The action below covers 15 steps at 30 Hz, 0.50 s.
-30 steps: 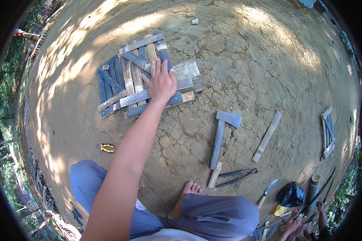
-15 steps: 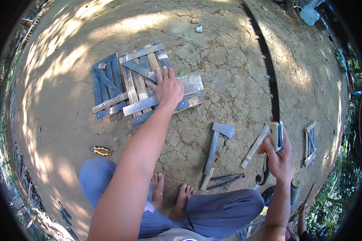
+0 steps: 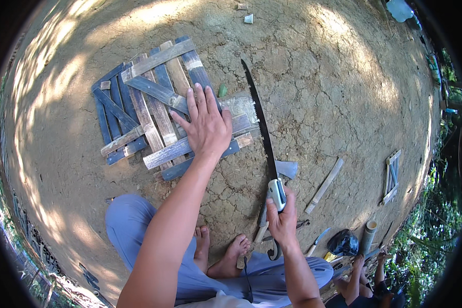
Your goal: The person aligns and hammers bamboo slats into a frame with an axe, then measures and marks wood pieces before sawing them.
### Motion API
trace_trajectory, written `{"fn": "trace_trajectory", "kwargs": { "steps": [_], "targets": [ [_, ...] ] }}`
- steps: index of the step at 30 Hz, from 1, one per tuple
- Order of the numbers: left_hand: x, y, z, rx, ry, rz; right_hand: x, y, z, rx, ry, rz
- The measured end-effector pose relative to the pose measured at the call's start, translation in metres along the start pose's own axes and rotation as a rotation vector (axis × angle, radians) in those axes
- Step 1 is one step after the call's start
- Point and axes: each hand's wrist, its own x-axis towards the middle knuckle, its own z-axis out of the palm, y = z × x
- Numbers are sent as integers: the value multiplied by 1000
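Observation:
My left hand (image 3: 206,126) lies flat, fingers spread, on a slatted wooden panel (image 3: 151,110) made of dark and light strips with a diagonal brace. It also presses over a loose grey board (image 3: 172,152) laid across the panel's near part. A pale wooden block (image 3: 236,107) shows beneath the panel's right end. My right hand (image 3: 284,218) is wrapped round the pale handle of a handsaw (image 3: 263,120). The saw's long dark blade points away from me, its teeth facing left, close beside the block and strip ends. A second slatted panel (image 3: 118,115) lies partly under the first, at the left.
An axe (image 3: 287,169) lies partly behind the saw. Right of it are a wooden strip (image 3: 325,186), a small wooden frame (image 3: 391,177), a knife (image 3: 319,240), a black plastic bag (image 3: 343,243) and a bamboo tube (image 3: 368,237). Another person's limbs (image 3: 353,287) show lower right.
My right hand has brought the saw leftward from the far right, so its blade is now beside the panel's right end. My left hand stays on the panel. The view has shifted somewhat.

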Motion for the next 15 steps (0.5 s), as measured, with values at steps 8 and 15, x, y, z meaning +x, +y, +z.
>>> {"fn": "trace_trajectory", "kwargs": {
  "steps": [8, 15],
  "targets": [
    [7, -5, -12, -29, -192, 60, 7, -15, -6, -96, -75, -25],
    [9, -2, -23, -40, -292, 69, 4, -17, -11, -104, -104, -60]
  ]
}}
